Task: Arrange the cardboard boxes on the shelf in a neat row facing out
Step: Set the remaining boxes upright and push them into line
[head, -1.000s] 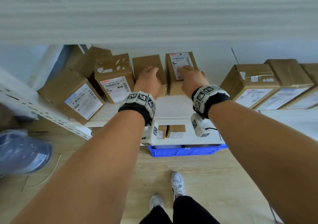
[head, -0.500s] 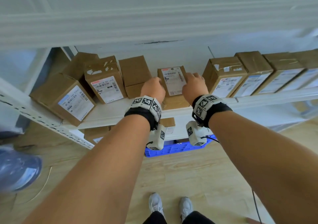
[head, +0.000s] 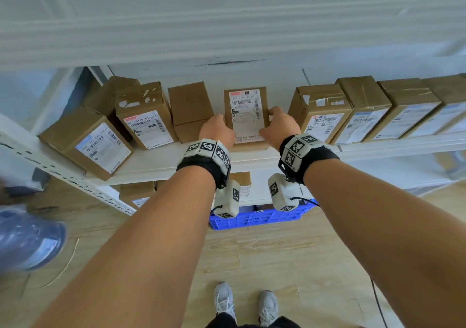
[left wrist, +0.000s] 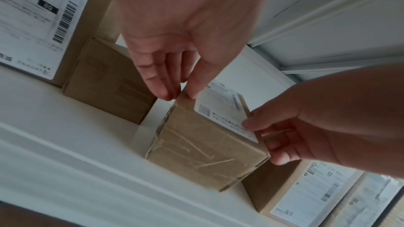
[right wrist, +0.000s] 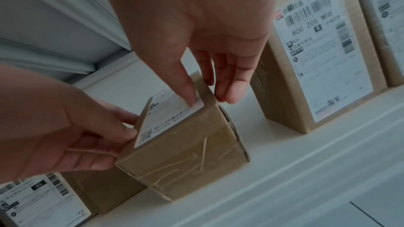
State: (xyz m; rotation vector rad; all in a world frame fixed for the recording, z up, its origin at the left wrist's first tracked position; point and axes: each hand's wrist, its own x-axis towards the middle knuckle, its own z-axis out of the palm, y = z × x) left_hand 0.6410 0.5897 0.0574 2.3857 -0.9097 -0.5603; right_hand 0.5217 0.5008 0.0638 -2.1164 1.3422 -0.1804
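Observation:
A small cardboard box with a white shipping label on its top face sits mid-shelf on the white shelf, its taped end toward me. My left hand pinches its left top edge, thumb on top and fingers down the side. My right hand pinches the right top edge, thumb on the label. The box stands apart from its neighbours on both sides.
Left of it are a plain box, a labelled box, an angled box at the shelf corner and one behind. To the right, a row of labelled boxes faces out. A blue crate sits on the floor below.
My left hand left the plain box and took hold of the labelled box's left edge. With both hands on it, the labelled box came forward and away from the plain box.

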